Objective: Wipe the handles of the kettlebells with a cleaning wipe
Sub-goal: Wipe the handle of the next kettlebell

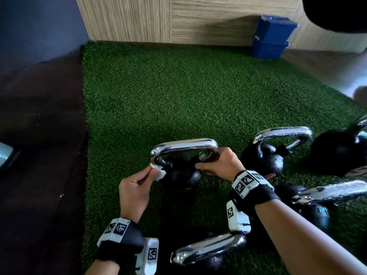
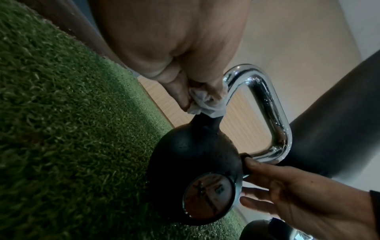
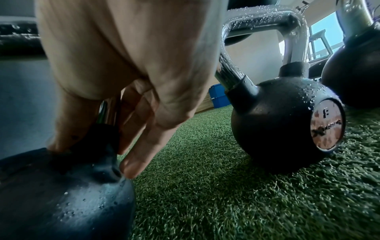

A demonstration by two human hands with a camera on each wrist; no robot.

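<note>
A black kettlebell with a chrome handle stands on green turf in the middle of the head view. My left hand pinches a crumpled white wipe against the lower left leg of that handle; the left wrist view shows the wipe wrapped on the handle just above the black neck. My right hand grips the handle's right leg near the ball, and its fingers curl round the neck of the ball.
Several other chrome-handled kettlebells stand close by: one behind right, beaded with droplets, one at the right, one near my wrists. The turf lies ahead. A blue box stands by the wood wall.
</note>
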